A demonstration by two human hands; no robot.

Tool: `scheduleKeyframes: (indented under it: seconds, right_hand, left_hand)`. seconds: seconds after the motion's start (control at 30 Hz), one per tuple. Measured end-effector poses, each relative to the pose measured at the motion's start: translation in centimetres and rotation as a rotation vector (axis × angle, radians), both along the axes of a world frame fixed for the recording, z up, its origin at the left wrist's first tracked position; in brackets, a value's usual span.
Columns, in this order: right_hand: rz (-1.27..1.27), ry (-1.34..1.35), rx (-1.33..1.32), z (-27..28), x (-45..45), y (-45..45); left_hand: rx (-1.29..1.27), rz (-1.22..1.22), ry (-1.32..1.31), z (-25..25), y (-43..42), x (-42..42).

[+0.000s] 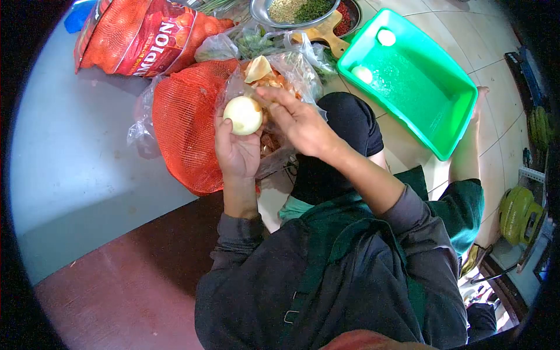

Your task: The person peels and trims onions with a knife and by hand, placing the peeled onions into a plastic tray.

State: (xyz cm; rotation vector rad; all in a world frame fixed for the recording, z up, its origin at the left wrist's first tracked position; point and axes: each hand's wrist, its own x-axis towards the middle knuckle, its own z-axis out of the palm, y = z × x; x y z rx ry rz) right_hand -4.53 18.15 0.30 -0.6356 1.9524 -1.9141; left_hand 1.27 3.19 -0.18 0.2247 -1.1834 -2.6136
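A pale, mostly peeled onion point(242, 115) rests in the fingers of my left hand point(238, 153), which is closed round its lower side. My right hand point(300, 123) is just right of the onion, fingers curled toward it; whatever they grip, if anything, is hidden. Beneath both hands lies a clear plastic bag point(284, 153) with brown onion skins point(269, 143) in it. One larger pale piece of peel point(257, 69) sits at the top of the bag. Against its left side is an orange-red mesh sack point(189, 125).
A green plastic tub point(431, 108) on the tiled floor holds two pale peeled onions point(362, 74). At the back are a full red mesh onion sack point(154, 41), bagged green leaves point(251, 42), a metal bowl point(274, 23) and a wooden board point(331, 35).
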Motion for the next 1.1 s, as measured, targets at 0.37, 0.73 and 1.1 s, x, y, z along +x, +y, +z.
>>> scheduleKeyframes:
  seconds: [0.37, 0.73, 1.1]
  right_hand:
    - [0.042, 0.029, 0.046, -0.3, -0.1, 0.4]
    - [0.025, 0.253, 0.035, 0.9, 1.3, 0.0]
    - [-0.031, -0.099, 0.167, -0.1, -1.0, 0.5]
  left_hand:
    - [0.065, 0.068, -0.01, 0.2, -0.5, -0.1]
    - [0.032, 0.037, -0.002, -0.1, 0.1, -0.2]
    - [0.311, -0.029, 0.037, 0.6, -0.9, -0.1]
